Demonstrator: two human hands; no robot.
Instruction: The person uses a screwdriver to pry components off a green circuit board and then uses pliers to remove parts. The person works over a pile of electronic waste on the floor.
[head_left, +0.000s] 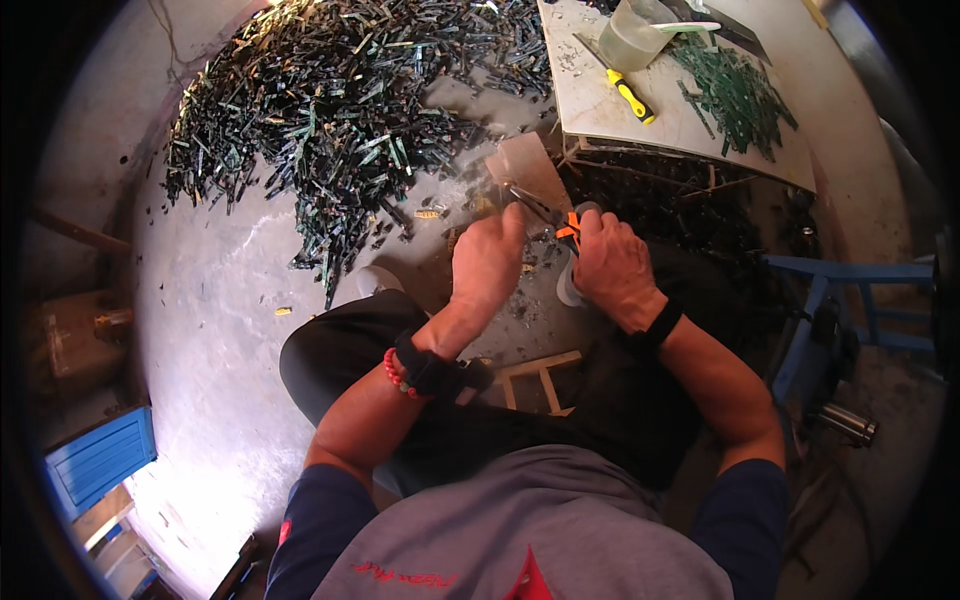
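My right hand [615,260] is closed around the orange-and-black handles of a pair of pliers [537,204], whose metal jaws point up and to the left. Close to those jaws, my left hand [486,262] is held with its fingers curled and thumb up. Whatever it pinches is hidden or too small to make out. Just beyond the pliers lies a flat tan board [532,168] on the floor. A great heap of dark, shiny thin strips [350,110] spreads over the floor at the far left.
At the far right a low white table [590,112] bears a yellow-and-black screwdriver [630,96], a translucent plastic jug [634,35] and a pile of green strips [735,95]. A blue metal frame [850,270] stands at right. Small fragments litter the floor between my feet.
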